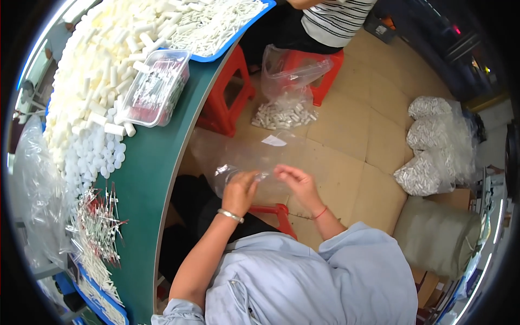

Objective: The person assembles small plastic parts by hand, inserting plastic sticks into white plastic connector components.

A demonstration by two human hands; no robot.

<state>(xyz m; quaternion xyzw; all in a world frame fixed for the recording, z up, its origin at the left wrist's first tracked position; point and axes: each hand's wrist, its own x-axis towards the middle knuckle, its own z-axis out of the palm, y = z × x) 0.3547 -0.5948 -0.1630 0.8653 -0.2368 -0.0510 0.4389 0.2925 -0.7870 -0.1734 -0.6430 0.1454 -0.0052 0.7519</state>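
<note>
Both hands, left hand [240, 189] and right hand [295, 181], pinch the crinkly clear plastic bag [254, 157] mouth; thin film may slip or tear.

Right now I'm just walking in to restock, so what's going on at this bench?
A seated person holds a clear plastic bag open with both hands: the left hand grips its crumpled edge, the right hand pinches the other side. On the green table lie heaps of white tubes and a clear box. Filled bags sit on the floor; another person sits on a red stool.
</note>
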